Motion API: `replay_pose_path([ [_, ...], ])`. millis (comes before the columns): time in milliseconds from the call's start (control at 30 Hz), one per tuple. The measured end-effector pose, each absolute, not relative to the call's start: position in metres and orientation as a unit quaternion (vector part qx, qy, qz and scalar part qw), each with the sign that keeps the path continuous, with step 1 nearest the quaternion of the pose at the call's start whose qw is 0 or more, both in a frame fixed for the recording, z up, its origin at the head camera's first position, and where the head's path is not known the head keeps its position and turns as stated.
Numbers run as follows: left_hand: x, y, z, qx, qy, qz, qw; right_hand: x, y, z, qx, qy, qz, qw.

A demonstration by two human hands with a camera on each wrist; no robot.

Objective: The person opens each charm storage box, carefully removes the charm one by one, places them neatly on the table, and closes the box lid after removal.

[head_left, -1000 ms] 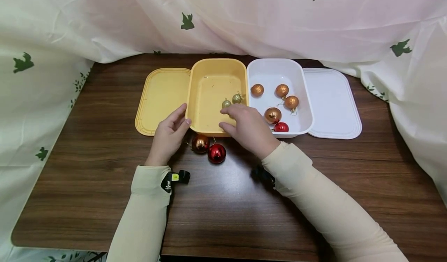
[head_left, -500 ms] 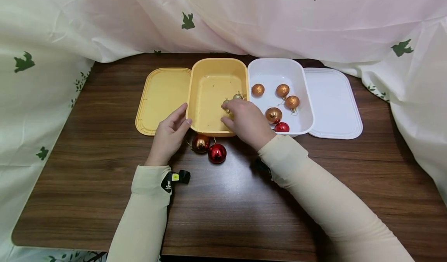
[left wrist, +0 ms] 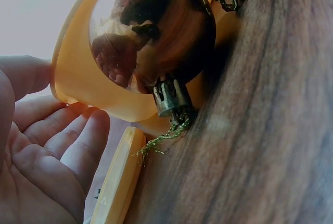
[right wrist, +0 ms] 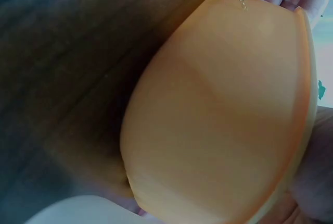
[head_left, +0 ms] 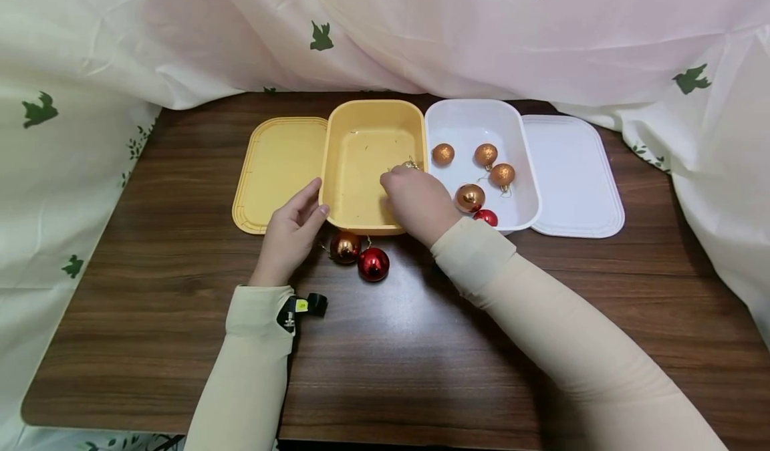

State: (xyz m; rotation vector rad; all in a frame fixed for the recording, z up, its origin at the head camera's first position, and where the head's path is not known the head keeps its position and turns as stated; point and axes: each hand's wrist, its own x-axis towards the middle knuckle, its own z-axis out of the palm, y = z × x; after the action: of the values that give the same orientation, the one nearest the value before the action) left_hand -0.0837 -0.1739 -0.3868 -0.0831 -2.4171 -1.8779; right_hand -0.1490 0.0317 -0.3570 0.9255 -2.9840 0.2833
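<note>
My left hand [head_left: 289,237] rests its fairly straight fingertips on the near-left corner of the yellow box [head_left: 325,170]; in the left wrist view its fingers [left wrist: 86,146] touch the box's outside. Over the box's near-right part, my right hand [head_left: 419,200] reaches down inside, its fingertips hidden, where a small gold bauble is covered from sight. Another small gold bauble [head_left: 412,164] peeks out just beyond the knuckles. On the table before the box lie a shiny copper bauble [head_left: 345,247] and a red bauble [head_left: 373,264]. The right wrist view shows mostly the box's outer wall [right wrist: 218,104].
Right of the yellow box stands a white box [head_left: 529,170] with several orange-copper baubles [head_left: 470,198] and a small red bauble [head_left: 485,218]. A yellow lid [head_left: 277,164] lies at the left, a white lid [head_left: 577,177] at the right. A curtain [head_left: 385,37] hangs behind the table.
My right hand has turned and dipped deeper into the yellow box, covering the nearer small gold bauble that showed before. The left hand has stayed put.
</note>
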Motion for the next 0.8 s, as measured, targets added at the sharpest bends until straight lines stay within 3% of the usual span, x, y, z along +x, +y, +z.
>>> replay_pose_path([
  [400, -0.091, -0.18, -0.407, -0.034, -0.784, -0.618, 0.044, -0.154, 0.024, -0.354, 0.279, -0.959, 0.028, -0.022],
  [800, -0.081, -0.172, -0.379, -0.035, -0.79, -0.611, 0.034, -0.16, 0.018, -0.356, 0.26, -0.963, -0.015, -0.073],
])
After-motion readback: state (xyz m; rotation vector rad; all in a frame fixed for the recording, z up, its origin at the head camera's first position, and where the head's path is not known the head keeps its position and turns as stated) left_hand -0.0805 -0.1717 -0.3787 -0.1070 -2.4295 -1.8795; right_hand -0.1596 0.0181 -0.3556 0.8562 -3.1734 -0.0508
